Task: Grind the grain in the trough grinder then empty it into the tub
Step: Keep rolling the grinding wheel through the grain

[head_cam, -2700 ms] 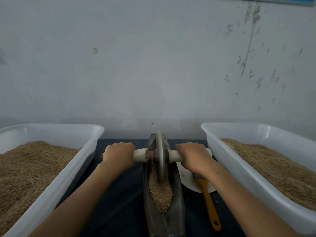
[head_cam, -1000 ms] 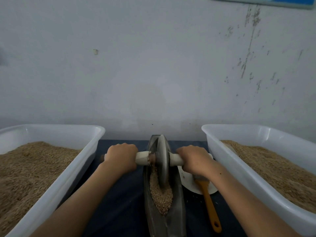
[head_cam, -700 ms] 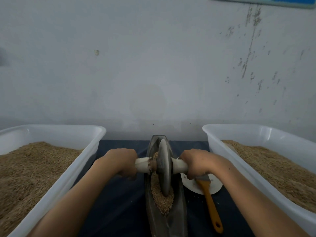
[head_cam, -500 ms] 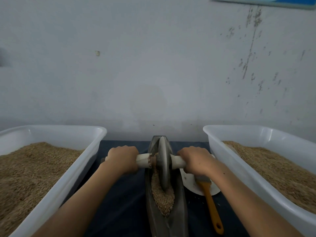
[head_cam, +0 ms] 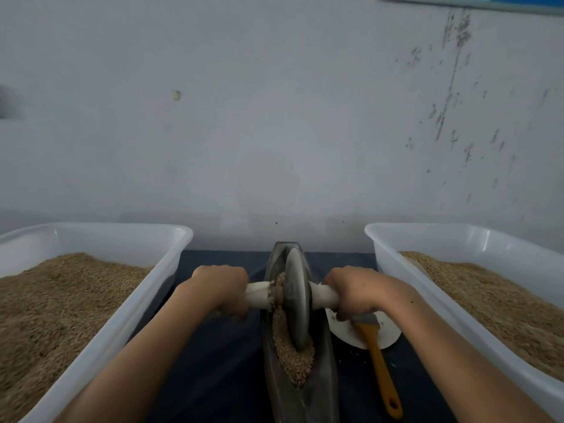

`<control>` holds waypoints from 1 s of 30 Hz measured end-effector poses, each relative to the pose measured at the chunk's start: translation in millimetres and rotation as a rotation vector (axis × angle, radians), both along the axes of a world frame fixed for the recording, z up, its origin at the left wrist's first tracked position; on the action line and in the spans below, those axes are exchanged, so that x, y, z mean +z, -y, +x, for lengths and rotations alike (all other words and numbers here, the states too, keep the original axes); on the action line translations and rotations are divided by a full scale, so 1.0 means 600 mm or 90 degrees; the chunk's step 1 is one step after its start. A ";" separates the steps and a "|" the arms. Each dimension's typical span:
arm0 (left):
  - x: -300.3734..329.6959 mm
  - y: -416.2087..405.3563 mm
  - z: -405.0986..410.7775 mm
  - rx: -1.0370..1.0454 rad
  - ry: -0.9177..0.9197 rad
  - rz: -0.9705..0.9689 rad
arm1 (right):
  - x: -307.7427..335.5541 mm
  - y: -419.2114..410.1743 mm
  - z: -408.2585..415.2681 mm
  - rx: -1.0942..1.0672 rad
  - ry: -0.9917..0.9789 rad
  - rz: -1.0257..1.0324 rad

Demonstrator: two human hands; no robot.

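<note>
A narrow metal trough (head_cam: 300, 389) is set lengthwise on a dark cloth (head_cam: 213, 355), its far tip close to the pale wall (head_cam: 274, 117). A grey grinding wheel (head_cam: 295, 300) is stood upright in the trough, and a pale handle bar (head_cam: 259, 296) is passed through its middle, sticking out to both sides. The left end of the bar is gripped by the left hand (head_cam: 224, 288), whose fingers are curled fully round it from above. The right end is gripped in the same way by the right hand (head_cam: 355, 291), knuckles up. Grain (head_cam: 290, 355) is heaped in the trough around the lower edge of the wheel, mostly on its near side, with a little seen at the far left of the wheel.

A white tub (head_cam: 152, 288) holding brown grain is placed to the left of the trough, and a second white tub (head_cam: 393, 270), also holding grain, to the right. Between the trough and the right tub, a white plate (head_cam: 387, 334) is laid on the cloth, partly hidden by the right hand. A brush with an orange handle (head_cam: 380, 370) is rested across the plate, its handle pointing toward the near side.
</note>
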State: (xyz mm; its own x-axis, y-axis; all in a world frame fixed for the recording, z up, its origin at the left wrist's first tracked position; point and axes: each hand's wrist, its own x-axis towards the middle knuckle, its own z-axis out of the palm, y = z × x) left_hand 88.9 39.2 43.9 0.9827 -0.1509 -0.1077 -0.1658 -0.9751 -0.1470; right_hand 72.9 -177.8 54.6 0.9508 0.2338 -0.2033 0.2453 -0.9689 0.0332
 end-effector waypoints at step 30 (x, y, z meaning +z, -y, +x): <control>-0.001 0.001 0.006 -0.016 0.031 0.011 | -0.004 0.004 0.003 -0.002 -0.007 0.014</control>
State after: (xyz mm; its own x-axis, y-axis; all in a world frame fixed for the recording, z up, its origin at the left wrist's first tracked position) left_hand 92.4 38.8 43.6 0.9826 -0.1744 -0.0631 -0.1829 -0.9680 -0.1719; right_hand 74.8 -179.9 52.3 0.9491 0.2358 -0.2087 0.2428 -0.9700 0.0083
